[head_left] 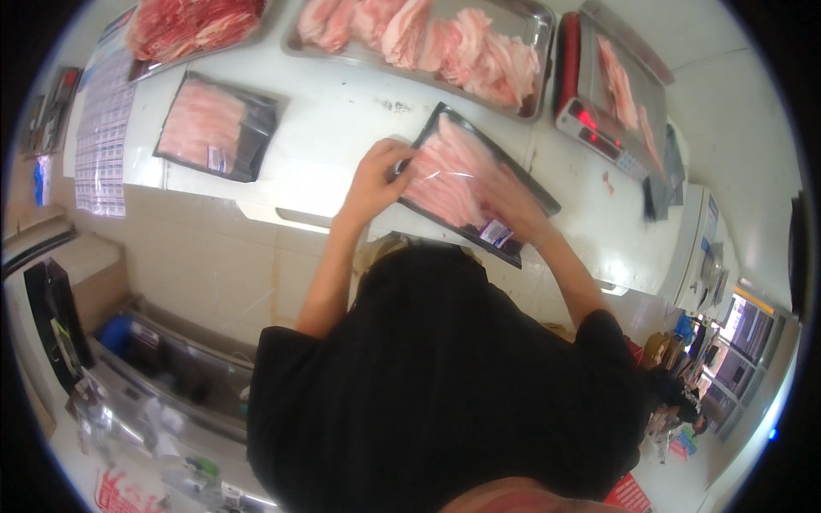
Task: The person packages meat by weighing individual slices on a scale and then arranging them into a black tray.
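In front of me a black tray of sliced pork (pixel 445 175), covered in clear film with a small label near its lower corner, lies at a slant by the counter's near edge. My left hand (pixel 376 179) curls its fingers and thumb round the tray's left edge. Over the lower right part of the pack, my right hand (pixel 511 203) rests with fingers stretched out across the film. A second packed tray of sliced meat (pixel 201 124), also black with a label, lies farther left, apart from both hands.
At the back stand a metal tray (pixel 547 43) of pale pork slices and another tray (pixel 145 70) of redder meat. A red-lit scale (pixel 590 128) with meat strips on it is at the right. Label sheets (pixel 104 145) hang over the left end of the white counter (pixel 316 137).
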A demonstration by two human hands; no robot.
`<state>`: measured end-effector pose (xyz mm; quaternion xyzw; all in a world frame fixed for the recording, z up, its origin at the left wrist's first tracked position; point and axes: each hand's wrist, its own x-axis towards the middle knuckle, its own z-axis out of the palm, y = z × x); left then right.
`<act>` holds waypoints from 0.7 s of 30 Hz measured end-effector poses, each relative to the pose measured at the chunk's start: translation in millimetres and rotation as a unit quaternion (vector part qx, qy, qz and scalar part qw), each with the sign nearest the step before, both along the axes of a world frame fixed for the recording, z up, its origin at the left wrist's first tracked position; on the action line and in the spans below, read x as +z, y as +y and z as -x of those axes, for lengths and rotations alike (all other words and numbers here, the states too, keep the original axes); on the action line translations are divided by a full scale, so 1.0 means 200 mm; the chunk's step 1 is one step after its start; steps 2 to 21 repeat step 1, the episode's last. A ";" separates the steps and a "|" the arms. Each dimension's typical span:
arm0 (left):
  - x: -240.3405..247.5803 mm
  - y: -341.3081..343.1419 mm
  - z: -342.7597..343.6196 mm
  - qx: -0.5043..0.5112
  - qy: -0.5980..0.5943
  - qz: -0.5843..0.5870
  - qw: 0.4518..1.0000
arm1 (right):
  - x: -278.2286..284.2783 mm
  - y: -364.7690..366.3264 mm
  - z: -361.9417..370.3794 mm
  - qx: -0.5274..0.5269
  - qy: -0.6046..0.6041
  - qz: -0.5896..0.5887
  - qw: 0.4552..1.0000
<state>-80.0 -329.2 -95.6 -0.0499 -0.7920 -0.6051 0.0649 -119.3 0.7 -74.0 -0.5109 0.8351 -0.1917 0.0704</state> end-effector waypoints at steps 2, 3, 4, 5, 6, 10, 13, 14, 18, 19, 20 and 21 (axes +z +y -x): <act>0.00 0.01 0.00 -0.003 -0.001 -0.001 1.000 | -0.01 -0.03 0.03 0.006 0.000 -0.016 1.000; 0.00 0.01 0.00 -0.003 -0.001 -0.001 1.000 | -0.01 -0.03 0.03 0.006 0.000 -0.016 1.000; 0.00 0.01 0.00 -0.003 -0.001 -0.001 1.000 | -0.01 -0.03 0.03 0.006 0.000 -0.016 1.000; 0.00 0.01 0.00 -0.003 -0.001 -0.001 1.000 | -0.01 -0.03 0.03 0.006 0.000 -0.016 1.000; 0.00 0.01 0.00 -0.003 -0.001 -0.001 1.000 | -0.01 -0.03 0.03 0.006 0.000 -0.016 1.000; 0.00 0.01 0.00 -0.003 -0.001 -0.001 1.000 | -0.01 -0.03 0.03 0.006 0.000 -0.016 1.000; 0.00 0.01 0.00 -0.003 -0.001 -0.001 1.000 | -0.01 -0.03 0.03 0.006 0.000 -0.016 1.000; 0.00 0.01 0.00 -0.003 -0.001 -0.001 1.000 | -0.01 -0.03 0.03 0.006 0.000 -0.016 1.000; 0.00 0.01 0.00 -0.003 -0.001 -0.001 1.000 | -0.01 -0.03 0.03 0.006 0.000 -0.016 1.000; 0.00 0.01 0.00 -0.003 -0.001 -0.001 1.000 | -0.01 -0.03 0.03 0.006 0.000 -0.016 1.000; 0.00 0.01 0.00 -0.003 -0.001 -0.001 1.000 | -0.01 -0.03 0.03 0.006 0.000 -0.016 1.000; 0.00 0.01 0.00 -0.003 -0.001 -0.001 1.000 | -0.01 -0.03 0.03 0.006 0.000 -0.016 1.000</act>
